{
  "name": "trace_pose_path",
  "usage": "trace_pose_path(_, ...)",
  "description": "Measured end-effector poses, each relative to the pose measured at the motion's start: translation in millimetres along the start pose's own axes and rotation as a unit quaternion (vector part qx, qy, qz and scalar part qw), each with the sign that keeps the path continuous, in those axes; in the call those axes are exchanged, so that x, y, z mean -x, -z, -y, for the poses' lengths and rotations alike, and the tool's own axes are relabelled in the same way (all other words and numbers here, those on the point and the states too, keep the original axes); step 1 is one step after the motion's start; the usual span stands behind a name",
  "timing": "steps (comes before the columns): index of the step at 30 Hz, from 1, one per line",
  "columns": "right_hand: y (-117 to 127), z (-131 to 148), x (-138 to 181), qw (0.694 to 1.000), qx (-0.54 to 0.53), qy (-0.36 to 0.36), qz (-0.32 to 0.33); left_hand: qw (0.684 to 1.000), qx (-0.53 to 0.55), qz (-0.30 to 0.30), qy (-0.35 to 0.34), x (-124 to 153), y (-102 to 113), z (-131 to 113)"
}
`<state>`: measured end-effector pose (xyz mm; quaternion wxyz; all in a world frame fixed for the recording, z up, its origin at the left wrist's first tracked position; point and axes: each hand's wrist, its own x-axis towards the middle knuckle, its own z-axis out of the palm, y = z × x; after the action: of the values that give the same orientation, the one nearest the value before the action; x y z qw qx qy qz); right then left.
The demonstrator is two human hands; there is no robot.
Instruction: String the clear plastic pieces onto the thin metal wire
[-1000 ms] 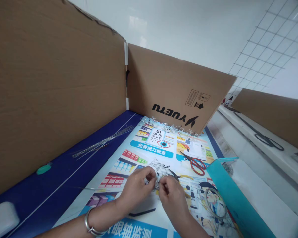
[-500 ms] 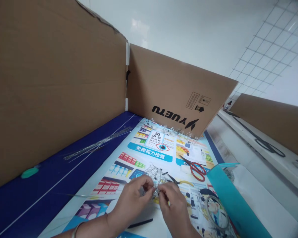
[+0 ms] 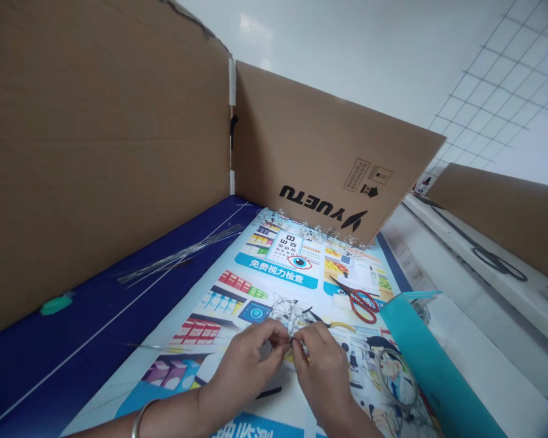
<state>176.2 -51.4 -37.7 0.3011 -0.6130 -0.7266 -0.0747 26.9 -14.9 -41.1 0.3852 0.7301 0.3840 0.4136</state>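
Observation:
My left hand [image 3: 251,359] and my right hand [image 3: 322,365] meet tip to tip low in the middle of the view. Both pinch a small piece of thin wire [image 3: 292,340], of which only a dark bit shows between the fingertips. Just beyond the fingers lies a tangled pile of silvery wire pieces [image 3: 287,310]. Pliers with yellow handles [image 3: 342,325] rest to the right of that pile, partly hidden by my right hand. Farther right are scissors with red handles [image 3: 364,305].
A coil of wire [image 3: 397,378] lies near a teal box [image 3: 432,359] on the right. Straight wires [image 3: 182,252] are bundled on the blue surface at left, beyond a green object [image 3: 56,305]. Cardboard walls [image 3: 333,134] stand at left and back, with wire pieces [image 3: 319,232] along the back one's foot.
The view has tilted slightly, so the surroundings sit a little higher. Both hands stay together at nearly the same place, with the fingertips shifted slightly.

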Motion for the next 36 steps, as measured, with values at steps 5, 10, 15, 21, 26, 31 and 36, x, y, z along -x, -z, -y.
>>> trace_pose_path(5, -0.1, -1.4, 0.9, 1.000, 0.022, 0.015, -0.001, 1.000, 0.020, 0.014, -0.014, 1.7, 0.2, 3.8)
trace_pose_path(10, 0.3, -1.7, 1.1, 0.999, 0.016, 0.008, 0.029, 1.000, 0.004, 0.022, -0.022, 0.7, -0.4, 9.1)
trace_pose_path(15, -1.8, -2.4, 2.0, 1.000, -0.005, 0.005, 0.015, 0.996, -0.055, 0.013, -0.073, -1.7, 3.2, 6.8)
trace_pose_path(21, -5.1, -3.8, 4.0, 1.000, -0.016, 0.009, 0.000, 0.986, -0.090, 0.035, -0.138, -1.4, 5.9, 7.4)
trace_pose_path(26, -8.1, -4.1, 4.8, 0.999, -0.043, 0.013, -0.008, 0.975, -0.156, 0.008, -0.161, -2.4, 7.8, 5.4)
trace_pose_path(31, -14.2, -7.3, 7.2, 0.998, -0.051, 0.015, -0.014, 0.969, -0.187, -0.010, -0.161, -6.5, 11.0, 4.4)
trace_pose_path(36, -15.9, -8.9, 8.7, 0.999, -0.033, 0.034, -0.026, 0.961, -0.224, -0.011, -0.160, -7.7, 12.2, 4.0)
